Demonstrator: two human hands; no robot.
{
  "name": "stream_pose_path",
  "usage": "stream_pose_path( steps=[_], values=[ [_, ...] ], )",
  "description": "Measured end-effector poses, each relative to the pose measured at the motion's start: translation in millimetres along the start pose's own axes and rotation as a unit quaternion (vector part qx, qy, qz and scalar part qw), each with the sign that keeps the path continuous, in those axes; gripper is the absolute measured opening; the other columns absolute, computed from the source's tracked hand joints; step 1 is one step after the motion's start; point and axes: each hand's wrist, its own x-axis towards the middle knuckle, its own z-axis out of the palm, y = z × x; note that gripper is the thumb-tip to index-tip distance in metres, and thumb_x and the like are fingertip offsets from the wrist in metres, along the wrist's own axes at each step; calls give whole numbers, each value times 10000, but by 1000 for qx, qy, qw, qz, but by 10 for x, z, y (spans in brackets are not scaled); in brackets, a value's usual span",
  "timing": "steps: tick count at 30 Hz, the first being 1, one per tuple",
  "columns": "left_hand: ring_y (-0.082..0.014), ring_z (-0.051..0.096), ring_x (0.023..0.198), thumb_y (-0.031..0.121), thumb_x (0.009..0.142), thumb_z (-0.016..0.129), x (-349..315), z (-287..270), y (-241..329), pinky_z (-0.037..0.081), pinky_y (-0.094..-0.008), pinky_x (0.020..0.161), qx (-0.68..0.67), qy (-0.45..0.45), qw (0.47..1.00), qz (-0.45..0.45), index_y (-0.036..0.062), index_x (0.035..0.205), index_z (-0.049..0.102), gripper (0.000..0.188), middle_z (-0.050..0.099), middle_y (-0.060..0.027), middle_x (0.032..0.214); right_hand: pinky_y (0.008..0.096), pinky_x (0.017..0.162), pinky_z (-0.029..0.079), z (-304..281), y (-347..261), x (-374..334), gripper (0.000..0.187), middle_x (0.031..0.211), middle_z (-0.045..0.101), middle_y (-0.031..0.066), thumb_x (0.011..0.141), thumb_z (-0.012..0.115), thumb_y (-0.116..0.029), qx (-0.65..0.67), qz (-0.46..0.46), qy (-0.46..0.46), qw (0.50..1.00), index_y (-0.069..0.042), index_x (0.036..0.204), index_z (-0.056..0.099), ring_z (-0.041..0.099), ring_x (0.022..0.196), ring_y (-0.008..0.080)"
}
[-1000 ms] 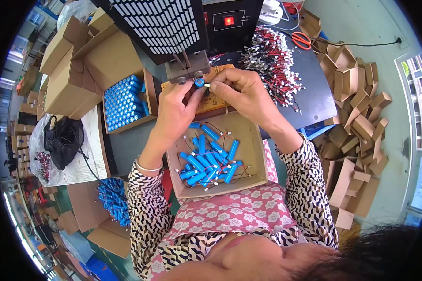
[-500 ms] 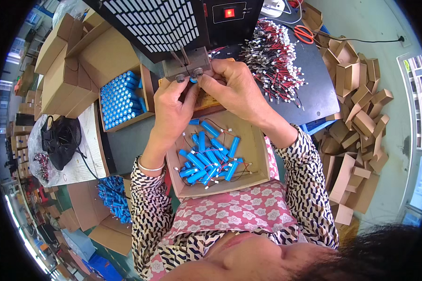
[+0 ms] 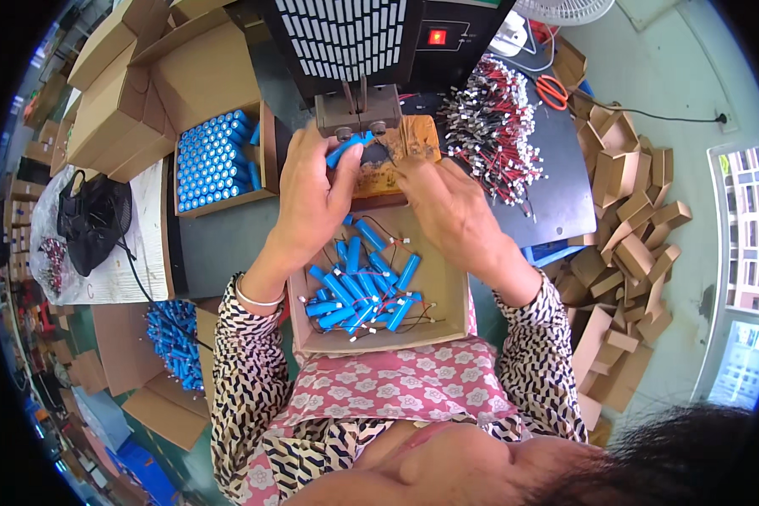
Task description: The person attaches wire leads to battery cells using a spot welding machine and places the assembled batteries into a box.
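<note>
My left hand (image 3: 310, 190) pinches a blue cylindrical battery (image 3: 344, 152) between thumb and fingers. The battery slants up under the two electrode tips of a spot welder (image 3: 358, 108). My right hand (image 3: 451, 198) rests by an orange-brown wooden block (image 3: 419, 137), its fingers bent together. A thin dark wire shows near those fingertips, but whether they grip it is hidden. Below my hands, a shallow cardboard tray (image 3: 449, 261) holds several blue batteries with wire leads (image 3: 354, 282).
An open carton (image 3: 267, 152) of upright blue batteries stands at left. Connector wires (image 3: 493, 126) are heaped at right, near orange-handled scissors (image 3: 551, 93). Small cardboard boxes (image 3: 632, 211) pile up far right. Another carton (image 3: 126, 346) of blue batteries sits lower left, below a black bag (image 3: 93, 223).
My hands were close together under the welder tips. Now the right hand has drawn away to the right and nearer me, and the battery in my left hand shows more. The view has shifted slightly.
</note>
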Motion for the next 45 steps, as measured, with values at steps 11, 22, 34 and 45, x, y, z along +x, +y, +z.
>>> stream_pose_path(
  steps=[11, 22, 34, 45],
  values=[
    [-363, 591, 898, 3, 775, 662, 56, 60, -81, 473, -390, 750, 25, -51, 998, 37, 27, 1006, 646, 233, 624, -152, 984, 345, 668, 489, 105, 76, 291, 100, 955, 670, 148, 854, 618, -52, 239, 166, 67, 954, 25, 911, 647, 629, 752, 251],
    [-373, 588, 906, -68, 761, 629, 74, 62, -96, 474, -406, 762, -5, -64, 997, 37, 27, 1040, 625, 295, 609, -166, 1008, 349, 529, 424, 33, 67, 480, 216, 656, 578, 198, 810, 591, -142, 226, 243, 11, 943, 73, 820, 605, 546, 535, 242],
    [-390, 580, 894, -49, 759, 631, 89, -43, -82, 472, -418, 750, -9, -65, 996, 62, 19, 1001, 627, 251, 599, -173, 995, 320, 514, 407, 109, 99, 429, 178, 631, 549, 131, 829, 577, -116, 248, 245, 14, 937, 60, 814, 593, 506, 541, 160],
    [-427, 598, 719, 39, 833, 464, 252, -720, -1005, 444, -494, 619, 339, -117, 933, -15, -29, 799, 592, 149, 583, -265, 718, 331, 667, 486, -712, 305, -420, 160, 847, 642, 137, 877, 576, -59, 211, 330, 58, 918, 26, 1003, 625, 623, 732, 253]
  ],
)
